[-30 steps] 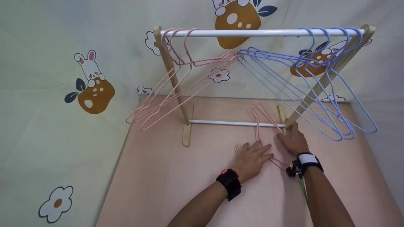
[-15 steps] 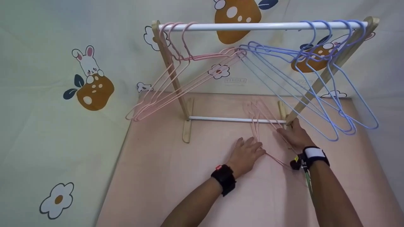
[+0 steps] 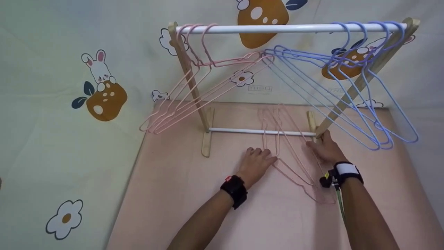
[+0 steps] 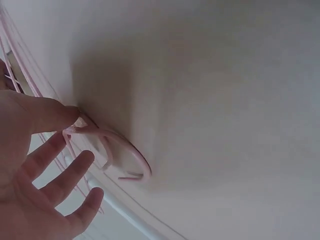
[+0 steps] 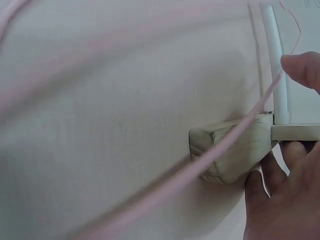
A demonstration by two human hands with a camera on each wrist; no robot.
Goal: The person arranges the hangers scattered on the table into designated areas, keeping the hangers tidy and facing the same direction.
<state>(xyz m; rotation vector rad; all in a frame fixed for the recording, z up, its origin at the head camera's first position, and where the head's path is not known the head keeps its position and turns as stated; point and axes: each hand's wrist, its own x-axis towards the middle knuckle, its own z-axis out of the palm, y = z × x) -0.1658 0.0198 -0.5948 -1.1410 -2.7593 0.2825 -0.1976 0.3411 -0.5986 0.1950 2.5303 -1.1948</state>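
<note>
My left hand point(image 3: 256, 166) is low over the pink surface. Its thumb and index finger pinch a pink clothes hanger point(image 4: 132, 148) just below the hook, and the other fingers spread apart. At least one more pink hanger lies overlapping it, its outline hard to separate. My right hand point(image 3: 327, 149) is at the foot of the clothes rack's right wooden post point(image 3: 360, 83). In the right wrist view its fingers curl behind the wooden foot point(image 5: 235, 152), while the thumb stands apart, close to a pink wire and the white lower bar point(image 5: 276, 65).
From the rack's white top bar point(image 3: 270, 29) hang several pink hangers point(image 3: 239, 64) at the left and several blue hangers point(image 3: 348, 34) at the right. A cloth wall printed with rabbits and flowers point(image 3: 64, 218) stands behind and to the left.
My left hand moves left from over the pink hangers, its fingers drawing together on one, and the pile spreads apart. The right hand stays at the rack's post. The head view shifts slightly.
</note>
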